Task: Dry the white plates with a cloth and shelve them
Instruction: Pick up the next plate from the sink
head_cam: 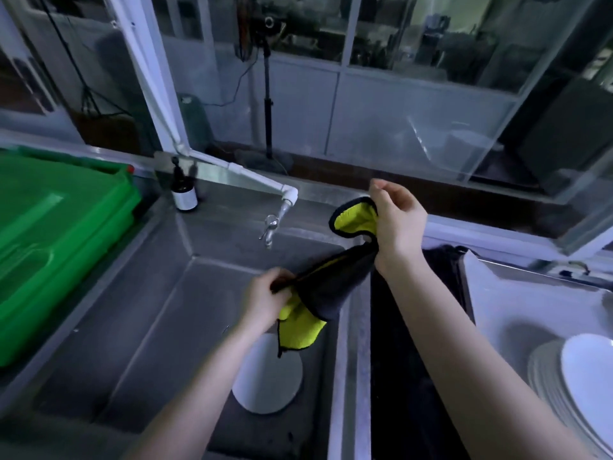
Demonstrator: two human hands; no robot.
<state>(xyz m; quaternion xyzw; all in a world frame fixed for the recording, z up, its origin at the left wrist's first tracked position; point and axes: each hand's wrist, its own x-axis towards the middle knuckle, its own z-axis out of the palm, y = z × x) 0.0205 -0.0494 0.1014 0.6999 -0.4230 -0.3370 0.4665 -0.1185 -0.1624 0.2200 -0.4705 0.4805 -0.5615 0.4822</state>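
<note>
A dark grey and yellow cloth (326, 283) is stretched and twisted between both hands above the steel sink (159, 313). My left hand (268, 300) grips its lower end, where a yellow flap hangs down. My right hand (396, 224) grips the upper end, higher and farther back. A white plate (270, 380) lies flat on the sink bottom, partly hidden by my left forearm. A stack of white plates (583, 383) sits on the steel counter at the lower right.
A tap (273, 224) on a white pipe juts over the sink's back edge. A dark pump bottle (184, 190) stands at the sink's back left corner. A green plastic crate (49, 234) fills the left side. A dark gap (408, 360) separates sink and counter. Windows run behind.
</note>
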